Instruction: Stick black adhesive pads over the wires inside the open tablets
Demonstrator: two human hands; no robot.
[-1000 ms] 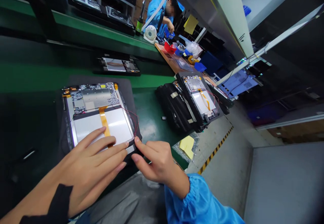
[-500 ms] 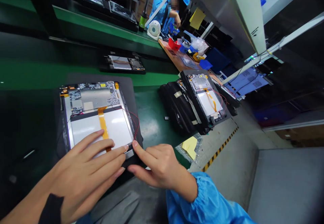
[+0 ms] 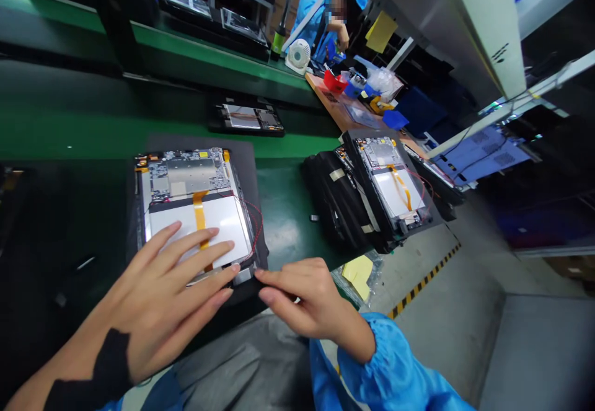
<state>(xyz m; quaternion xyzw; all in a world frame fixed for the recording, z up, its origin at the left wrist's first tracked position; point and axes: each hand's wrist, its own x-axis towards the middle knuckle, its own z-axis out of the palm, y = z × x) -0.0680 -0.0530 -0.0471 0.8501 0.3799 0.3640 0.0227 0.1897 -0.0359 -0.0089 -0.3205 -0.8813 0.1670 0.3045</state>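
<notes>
An opened tablet (image 3: 227, 219), with a circuit board (image 3: 193, 175) along its far end and a white battery (image 3: 170, 216) crossed by orange tape (image 3: 199, 209), lies on a dark foam pad (image 3: 244, 160). My left hand (image 3: 171, 293) rests over the near half of the battery, fingers spread, little finger near a small silver part (image 3: 244, 274) at the near right corner. At that same corner is the index fingertip of my right hand (image 3: 307, 293); its thumb is apart and the other fingers are curled. A thin red wire (image 3: 260, 216) loops along the tablet's right side.
To the right, another opened tablet (image 3: 395, 188) sits atop a stack of black trays (image 3: 332, 203). One more unit (image 3: 246, 116) lies on the green bench (image 3: 283, 194) behind. A yellow sheet (image 3: 357, 274) is by the edge. A co-worker (image 3: 309, 11) sits beyond a small fan (image 3: 298, 56).
The view has shifted, so the bench appears farther right. My left fingers are spread wider on the battery. My right index fingertip has moved from the wire's end to the corner's outer edge.
</notes>
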